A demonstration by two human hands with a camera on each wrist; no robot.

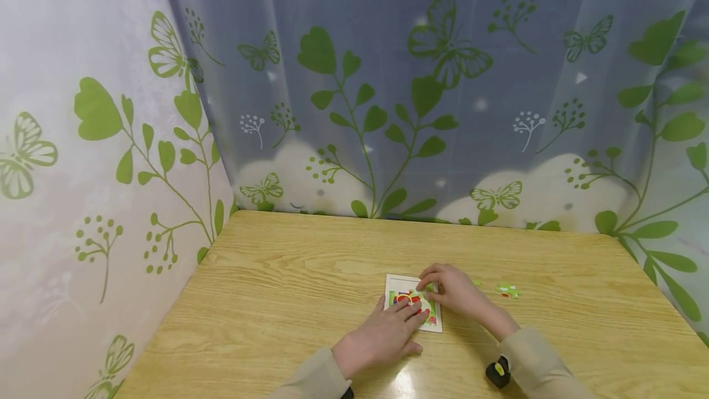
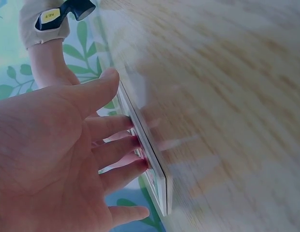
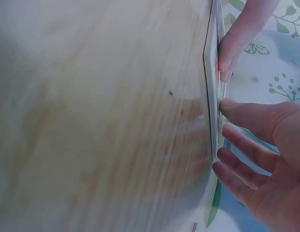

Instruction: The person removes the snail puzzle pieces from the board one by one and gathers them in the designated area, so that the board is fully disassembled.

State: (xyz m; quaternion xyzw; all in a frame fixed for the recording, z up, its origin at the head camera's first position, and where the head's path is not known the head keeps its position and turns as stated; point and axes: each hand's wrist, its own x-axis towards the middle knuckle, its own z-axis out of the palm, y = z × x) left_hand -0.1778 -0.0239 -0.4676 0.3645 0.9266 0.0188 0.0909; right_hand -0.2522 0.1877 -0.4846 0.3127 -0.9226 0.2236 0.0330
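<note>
Board (image 1: 408, 294) on counter (image 1: 249, 325) is pressed from seven o'clock by outstretched left hand (image 1: 382, 334), touched at two by loosely bent right hand (image 1: 454, 288); puzzle piece (image 1: 508, 290) seen at three.

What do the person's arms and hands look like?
Left hand and right hand wear no gloves; left sleeve and right sleeve are beige. The right one bears a black device with a yellow label; a dark bit shows at the left.

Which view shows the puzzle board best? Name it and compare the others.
The head view: the puzzle board shows its white border and coloured picture, though the left hand and right hand cover parts. The left wrist view shows it nearly edge-on; the right wrist view, likewise, mainly its thin edge.
</note>
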